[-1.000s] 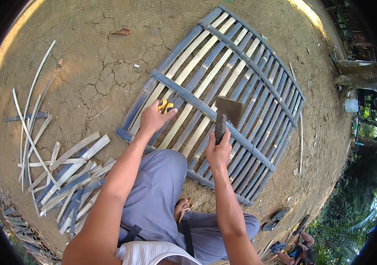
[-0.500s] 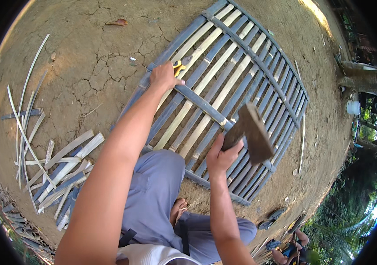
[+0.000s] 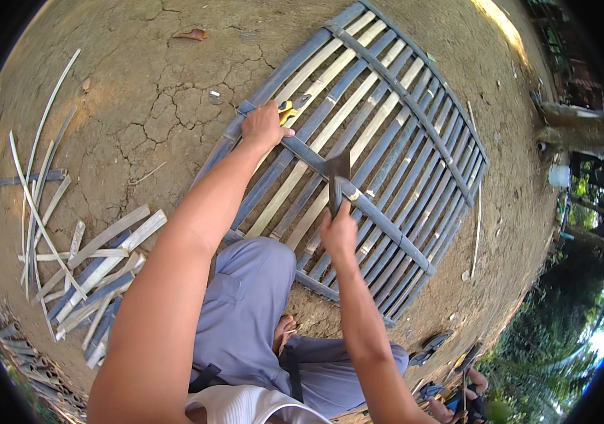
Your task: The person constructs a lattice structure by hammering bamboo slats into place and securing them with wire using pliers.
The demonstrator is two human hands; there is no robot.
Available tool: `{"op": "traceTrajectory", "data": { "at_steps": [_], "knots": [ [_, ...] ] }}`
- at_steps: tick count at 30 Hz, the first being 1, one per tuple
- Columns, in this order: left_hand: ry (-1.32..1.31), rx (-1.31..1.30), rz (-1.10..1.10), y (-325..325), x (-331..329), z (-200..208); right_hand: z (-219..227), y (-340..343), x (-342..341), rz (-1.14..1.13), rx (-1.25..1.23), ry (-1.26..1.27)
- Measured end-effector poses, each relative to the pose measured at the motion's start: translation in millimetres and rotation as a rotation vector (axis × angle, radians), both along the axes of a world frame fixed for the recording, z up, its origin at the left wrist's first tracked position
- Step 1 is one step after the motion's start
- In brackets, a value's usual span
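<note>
A panel of bamboo slats (image 3: 391, 145) lies on the ground before me, pale and dark strips crossed by darker cross strips. My left hand (image 3: 263, 126) is closed around pliers (image 3: 286, 112) with yellow and black grips, resting at the panel's left part beside a cross strip. Whether the jaws grip anything is unclear. In my right hand (image 3: 339, 230) is the handle of a hatchet (image 3: 338, 167) with a broad, dull metal head. The head shows nearly edge-on above the middle cross strip; I cannot tell whether it touches the bamboo.
Loose split bamboo strips (image 3: 104, 258) are heaped on the cracked dirt at left, with long thin ones (image 3: 35, 201) beside them. My bent knee (image 3: 256, 265) is near the panel's lower edge. Slippers (image 3: 432, 346) and another person (image 3: 461, 403) are at lower right.
The hatchet has swung leftward and turned from broadside to nearly edge-on over the panel. My left hand with the pliers has stayed almost in place.
</note>
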State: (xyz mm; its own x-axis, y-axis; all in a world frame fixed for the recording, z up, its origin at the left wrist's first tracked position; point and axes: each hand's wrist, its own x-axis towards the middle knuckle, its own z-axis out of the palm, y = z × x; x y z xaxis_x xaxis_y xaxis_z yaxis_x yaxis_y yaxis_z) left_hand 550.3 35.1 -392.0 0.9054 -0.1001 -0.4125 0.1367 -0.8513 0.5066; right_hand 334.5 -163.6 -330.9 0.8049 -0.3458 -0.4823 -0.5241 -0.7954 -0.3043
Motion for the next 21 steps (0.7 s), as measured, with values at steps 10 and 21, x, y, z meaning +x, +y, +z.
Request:
{"op": "traceTrajectory", "data": {
  "at_steps": [10, 21],
  "knots": [
    [-0.015, 0.042, 0.001, 8.1, 0.3, -9.3, 17.9, 6.9, 3.9, -0.048, 0.066, -0.068],
    [-0.205, 0.15, -0.006, 1.9, -1.0, -35.9, 116.5, -139.5, -45.2, 0.312, 0.152, 0.27]
  ]
}}
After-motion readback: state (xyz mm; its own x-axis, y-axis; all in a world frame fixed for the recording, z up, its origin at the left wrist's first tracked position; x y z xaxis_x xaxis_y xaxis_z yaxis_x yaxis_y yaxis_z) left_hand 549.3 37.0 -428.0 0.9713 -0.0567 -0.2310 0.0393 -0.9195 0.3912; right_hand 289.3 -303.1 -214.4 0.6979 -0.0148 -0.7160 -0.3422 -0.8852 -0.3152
